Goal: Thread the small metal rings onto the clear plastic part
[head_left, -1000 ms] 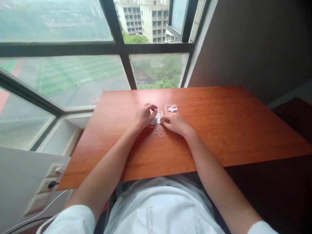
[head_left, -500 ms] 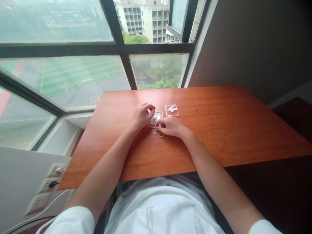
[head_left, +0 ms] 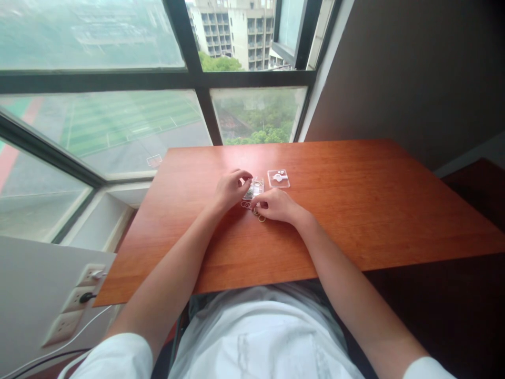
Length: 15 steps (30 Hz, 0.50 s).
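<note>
On the wooden table, a small clear plastic box [head_left: 258,187] stands between my two hands, with small greenish-grey items in its left part. My left hand [head_left: 231,188] is curled at the box's left side, thumb and fingertips against it. In front of the box, my right hand [head_left: 278,205] is closed, thumb and forefinger pinched low over the rings; what lies between the tips is too small to make out. Several thin rings [head_left: 245,204] lie at the box's near edge. Nearer to me, another ring [head_left: 262,218] lies below my right fingers, which partly cover others.
A clear square lid [head_left: 278,178] with a white mark lies right of the box. The reddish-brown table [head_left: 355,210] reaches to the windows [head_left: 258,113] at the back. Sockets with plugs and cables [head_left: 73,300] are on the wall at lower left.
My right fingertips have shifted slightly left and toward me over the rings. A ring that showed at the left of the near group is out of sight. My left hand has stayed put.
</note>
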Available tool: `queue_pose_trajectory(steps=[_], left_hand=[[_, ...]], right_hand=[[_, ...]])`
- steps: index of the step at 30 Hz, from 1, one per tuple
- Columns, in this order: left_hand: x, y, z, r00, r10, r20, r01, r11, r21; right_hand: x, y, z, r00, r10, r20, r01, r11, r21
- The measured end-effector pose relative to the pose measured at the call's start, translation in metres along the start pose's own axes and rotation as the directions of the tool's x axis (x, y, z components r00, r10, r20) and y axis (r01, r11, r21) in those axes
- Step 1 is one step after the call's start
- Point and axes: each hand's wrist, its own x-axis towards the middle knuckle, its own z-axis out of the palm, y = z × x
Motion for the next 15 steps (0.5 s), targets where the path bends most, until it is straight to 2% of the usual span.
queue_pose_trajectory(steps=[5,10,15], left_hand=[[-0.002,0.000,0.004,1.000,-0.002,0.030,0.003,1.000,-0.014],[-0.001,0.000,0.006,0.999,0.028,0.022,-0.027,0.999,-0.029],[-0.001,0.005,0.006,0.996,0.087,0.009,-0.086,0.995,-0.050]], right_hand=[[0.001,0.005,0.000,1.000,0.011,-0.017,-0.011,1.000,-0.017],[0.003,0.010,0.000,0.981,0.050,-0.187,-0.056,0.998,-0.028],[0.005,0.011,-0.002,0.926,0.136,-0.351,-0.150,0.989,-0.012]])
